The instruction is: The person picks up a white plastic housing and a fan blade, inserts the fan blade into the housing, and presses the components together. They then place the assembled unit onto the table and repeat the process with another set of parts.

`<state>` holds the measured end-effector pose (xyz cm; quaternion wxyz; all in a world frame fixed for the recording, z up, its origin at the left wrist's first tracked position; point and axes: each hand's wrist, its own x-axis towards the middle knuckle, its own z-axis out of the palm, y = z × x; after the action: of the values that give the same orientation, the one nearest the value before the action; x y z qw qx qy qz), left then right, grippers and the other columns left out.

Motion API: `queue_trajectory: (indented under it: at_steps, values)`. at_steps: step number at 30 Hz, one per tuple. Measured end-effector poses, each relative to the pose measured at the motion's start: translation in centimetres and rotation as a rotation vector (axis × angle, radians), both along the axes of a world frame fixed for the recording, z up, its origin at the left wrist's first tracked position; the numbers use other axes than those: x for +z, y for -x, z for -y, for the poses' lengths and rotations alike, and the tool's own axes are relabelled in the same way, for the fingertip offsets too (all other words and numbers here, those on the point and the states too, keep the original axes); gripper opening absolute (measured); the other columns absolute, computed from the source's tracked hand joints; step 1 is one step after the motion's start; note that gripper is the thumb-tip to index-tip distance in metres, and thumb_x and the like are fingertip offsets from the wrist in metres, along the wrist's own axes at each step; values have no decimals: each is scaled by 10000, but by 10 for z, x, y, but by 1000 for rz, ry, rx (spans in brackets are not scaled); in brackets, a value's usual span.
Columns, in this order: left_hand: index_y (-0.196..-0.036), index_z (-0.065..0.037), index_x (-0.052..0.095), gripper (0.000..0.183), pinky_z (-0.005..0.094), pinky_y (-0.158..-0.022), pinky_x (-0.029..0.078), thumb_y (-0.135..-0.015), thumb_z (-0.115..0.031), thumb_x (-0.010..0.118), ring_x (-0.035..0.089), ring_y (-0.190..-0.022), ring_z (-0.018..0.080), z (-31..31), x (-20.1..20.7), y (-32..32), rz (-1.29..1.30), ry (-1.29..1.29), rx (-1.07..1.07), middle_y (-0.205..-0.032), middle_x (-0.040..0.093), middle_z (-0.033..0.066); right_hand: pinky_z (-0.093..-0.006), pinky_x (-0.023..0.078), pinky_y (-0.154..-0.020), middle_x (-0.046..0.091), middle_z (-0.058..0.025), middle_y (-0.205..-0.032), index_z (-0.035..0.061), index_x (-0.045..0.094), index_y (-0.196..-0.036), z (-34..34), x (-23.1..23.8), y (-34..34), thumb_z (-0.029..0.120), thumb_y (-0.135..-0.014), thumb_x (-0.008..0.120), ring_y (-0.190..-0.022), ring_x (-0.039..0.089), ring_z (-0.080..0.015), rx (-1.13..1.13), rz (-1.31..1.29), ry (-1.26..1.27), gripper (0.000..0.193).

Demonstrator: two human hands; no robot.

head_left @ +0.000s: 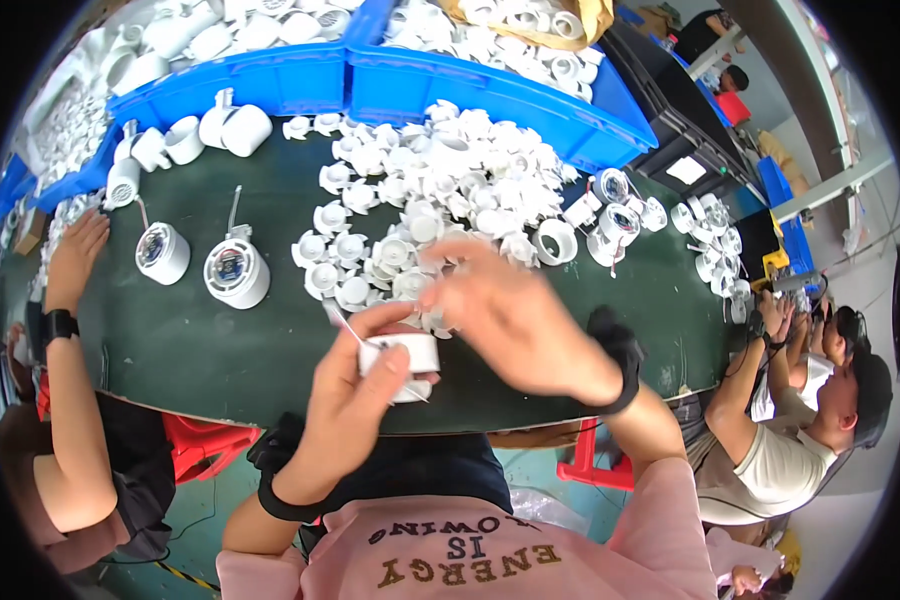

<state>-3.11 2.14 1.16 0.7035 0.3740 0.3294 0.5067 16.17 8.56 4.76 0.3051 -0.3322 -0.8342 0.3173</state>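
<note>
My left hand [355, 390] is closed around a white round plastic housing [415, 352], held above the near edge of the table. A thin white wire sticks up from that housing past my thumb. My right hand [495, 310] reaches over the near side of a pile of small white plastic caps [450, 180]. Motion smears its fingers, so I cannot make out whether they hold anything. To the left, two white round housings, a nearer one [238, 275] and a farther one [162, 252], stand with circuit parts showing on top and a wire rising from each.
Blue bins [500, 100] full of white plastic parts line the back of the dark green table [170, 350]. White cylindrical parts [245, 130] stand by the left bin. More assembled units [618, 225] sit at the right. Co-workers' arms reach in at the left [65, 270] and right [740, 370].
</note>
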Motion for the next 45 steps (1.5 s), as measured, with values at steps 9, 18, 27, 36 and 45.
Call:
queue_trajectory:
  at_steps: [9, 18, 27, 36, 45]
  values:
    - [-1104, -31, 477, 257, 242, -663, 489, -945, -231, 499, 633, -836, 148, 9, 22, 24, 54, 113, -73, -970, 614, 81, -259, 453, -586, 614, -66, -724, -6, 660, -914, -108, -31, -5, 220, -859, 676, -604, 551, -129, -540, 114, -188, 232]
    - [-1061, -24, 489, 253, 223, -541, 370, -945, -247, 510, 456, -646, 46, -3, 10, 9, -294, -157, 217, -766, 545, 2, -200, 444, -545, 557, -81, -1038, 21, 382, -1309, 45, 4, 32, 372, -877, 622, -693, 553, -93, -204, -481, 599, 606]
    - [-961, 28, 506, 270, 289, -551, 391, -950, -224, 412, 494, -612, 147, -5, -1, -6, -475, -515, 284, -724, 544, 103, -228, 445, -731, 507, -72, -1107, 15, 368, -1273, 71, -28, 34, 291, -917, 606, -894, 518, -94, -177, -570, 526, 510]
    - [-996, 54, 505, 291, 302, -573, 421, -942, -211, 397, 532, -627, 188, -1, 5, -10, -545, -614, 278, -776, 563, 138, -300, 401, -925, 477, -89, -1153, -8, 348, -1267, 79, -31, 26, 187, -911, 608, -1049, 502, -151, -171, -561, 470, 481]
    - [-1020, 59, 504, 318, 299, -561, 430, -939, -233, 409, 542, -617, 195, 1, 8, -20, -564, -640, 218, -776, 576, 146, -320, 397, -932, 472, -110, -1148, -16, 340, -1271, 86, -30, 15, 199, -906, 603, -1037, 503, -169, -211, -512, 333, 499]
